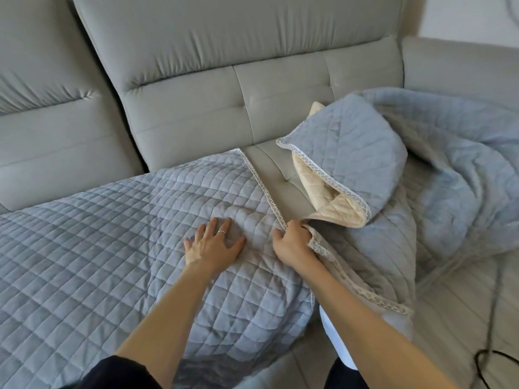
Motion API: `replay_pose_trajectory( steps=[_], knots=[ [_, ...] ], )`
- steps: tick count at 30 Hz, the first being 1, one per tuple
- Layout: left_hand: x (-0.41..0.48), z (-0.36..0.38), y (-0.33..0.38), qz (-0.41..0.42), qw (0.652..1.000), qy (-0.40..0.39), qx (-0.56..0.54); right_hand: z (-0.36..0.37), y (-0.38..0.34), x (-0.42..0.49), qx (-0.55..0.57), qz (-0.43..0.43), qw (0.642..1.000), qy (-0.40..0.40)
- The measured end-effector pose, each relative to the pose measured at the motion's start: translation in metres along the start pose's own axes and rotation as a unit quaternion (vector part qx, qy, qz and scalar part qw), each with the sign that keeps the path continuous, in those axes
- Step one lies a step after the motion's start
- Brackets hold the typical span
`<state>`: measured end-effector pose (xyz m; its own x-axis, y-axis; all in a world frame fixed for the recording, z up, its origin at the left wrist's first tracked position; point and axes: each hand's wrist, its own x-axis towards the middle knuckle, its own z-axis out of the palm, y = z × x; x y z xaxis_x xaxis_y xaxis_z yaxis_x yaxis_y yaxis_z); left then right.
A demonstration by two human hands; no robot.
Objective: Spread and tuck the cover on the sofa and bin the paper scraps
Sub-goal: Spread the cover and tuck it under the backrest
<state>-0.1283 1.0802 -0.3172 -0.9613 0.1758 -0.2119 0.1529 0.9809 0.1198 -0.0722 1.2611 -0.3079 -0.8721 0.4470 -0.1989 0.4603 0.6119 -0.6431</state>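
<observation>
A blue quilted cover with a lace-trimmed edge lies flat over the left seat of the grey sofa. My left hand presses flat on it, fingers spread. My right hand grips the trimmed edge of a second blue quilted cover, which lies bunched on the right seat with its cream underside folded up. A strip of bare seat shows between the two covers. No paper scraps are in view.
The sofa's armrest runs along the far right. A light striped floor lies at the lower right, with a black cable across it. Part of the second cover hangs off the seat front.
</observation>
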Motion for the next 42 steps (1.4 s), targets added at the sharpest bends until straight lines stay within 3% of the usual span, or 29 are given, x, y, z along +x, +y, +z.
replay_pose_trajectory(
  steps=[5, 12, 21, 29, 32, 38, 42],
  knots=[
    [0.015, -0.016, 0.004, 0.018, 0.997, 0.075, -0.028, 0.003, -0.018, 0.032, 0.034, 0.023, 0.998, 0.056],
    [0.027, -0.008, -0.012, 0.015, 0.999, 0.008, -0.039, 0.017, -0.042, 0.046, -0.164, -0.073, 0.984, 0.018],
    [0.096, -0.029, -0.017, 0.034, 0.998, 0.032, -0.042, 0.039, -0.082, 0.117, -0.160, -0.081, 0.982, 0.060],
    [0.192, -0.069, -0.034, 0.000, 0.990, 0.109, -0.088, 0.047, -0.174, 0.254, -0.195, -0.136, 0.963, 0.128],
    [0.255, -0.093, -0.039, 0.008, 0.987, 0.144, -0.074, 0.053, -0.213, 0.332, -0.187, -0.108, 0.964, 0.153],
    [0.319, -0.084, -0.080, -0.036, 0.991, 0.128, -0.028, 0.108, -0.225, 0.366, -0.160, -0.071, 0.977, 0.121],
    [0.342, -0.079, -0.063, -0.005, 0.988, 0.154, -0.015, 0.101, -0.226, 0.397, -0.157, -0.086, 0.973, 0.149]
  ],
)
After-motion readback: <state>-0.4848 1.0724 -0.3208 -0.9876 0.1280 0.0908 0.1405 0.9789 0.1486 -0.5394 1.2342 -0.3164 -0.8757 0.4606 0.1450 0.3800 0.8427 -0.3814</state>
